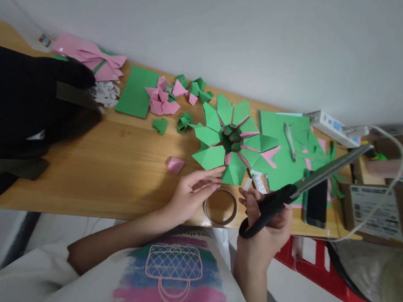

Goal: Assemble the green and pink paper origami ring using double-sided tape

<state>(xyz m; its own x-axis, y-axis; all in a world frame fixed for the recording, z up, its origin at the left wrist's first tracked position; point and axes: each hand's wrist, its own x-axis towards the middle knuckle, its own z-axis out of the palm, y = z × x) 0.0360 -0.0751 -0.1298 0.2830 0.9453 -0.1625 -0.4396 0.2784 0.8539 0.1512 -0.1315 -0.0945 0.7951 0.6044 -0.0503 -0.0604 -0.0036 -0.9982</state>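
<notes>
My right hand [265,223] holds black-handled scissors [286,192], their blades pointing up and to the right. A small white strip [247,184] is by the fingertips of that hand. My left hand [194,190] has its thumb and fingers drawn together at the lower edge of a green and pink folded-paper ring [208,157]; whether anything is pinched there is too small to tell. A roll of tape [206,209] lies on the table between my hands. One pink folded piece [175,165] rests left of the ring.
Green sheets and scraps [274,172], a pen [290,141] and a phone [316,204] lie at the right, near a power strip [334,128]. Pink and green pieces [163,101] and a green sheet [138,91] are at the back left. A black bag [20,105] covers the far left.
</notes>
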